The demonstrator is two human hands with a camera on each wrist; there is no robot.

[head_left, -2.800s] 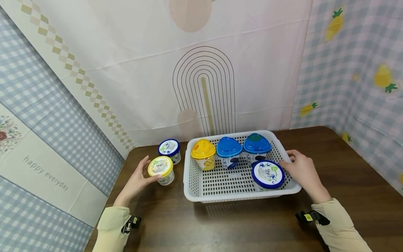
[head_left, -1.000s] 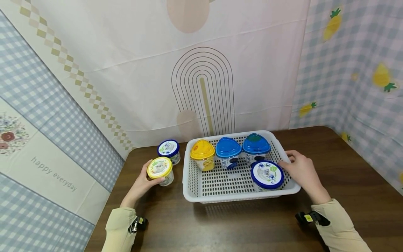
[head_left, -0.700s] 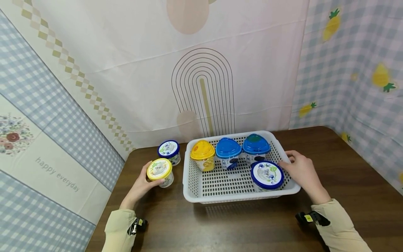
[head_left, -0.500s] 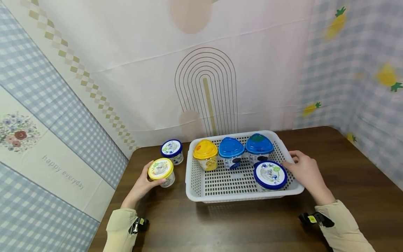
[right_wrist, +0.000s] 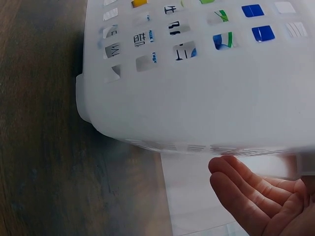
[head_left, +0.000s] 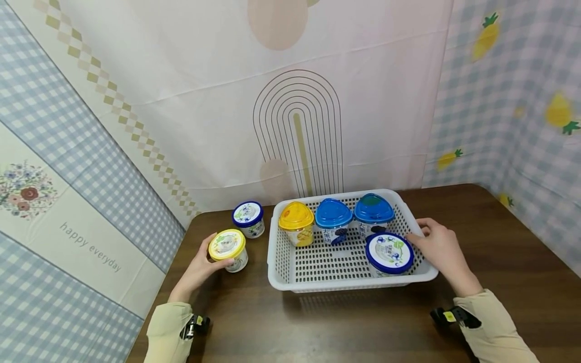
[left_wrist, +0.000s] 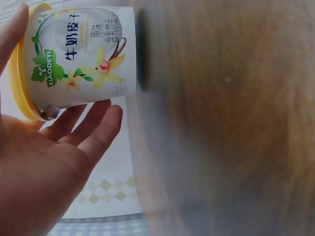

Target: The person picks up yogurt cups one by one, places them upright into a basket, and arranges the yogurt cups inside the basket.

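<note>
My left hand grips a yogurt cup with a yellow lid, thumb on the near side and fingers behind. In the left wrist view this cup shows a white side with yellow flowers. Its base is at or close to the tabletop; I cannot tell if they touch. Just behind it stands a blue-lidded round cup. My right hand holds the right rim of a white plastic basket. In the right wrist view its fingers lie at the basket's outer side.
Inside the basket, a yellow triangular-lidded cup and two blue triangular-lidded cups, left and right, line the back. A larger round blue-lidded tub sits front right. The brown table meets a cloth-covered wall.
Gripped by my left hand, the yellow-lidded cup has shifted slightly left and nearer to me, away from the blue-lidded cup. My right hand and the basket have stayed put; the head view has turned a little.
</note>
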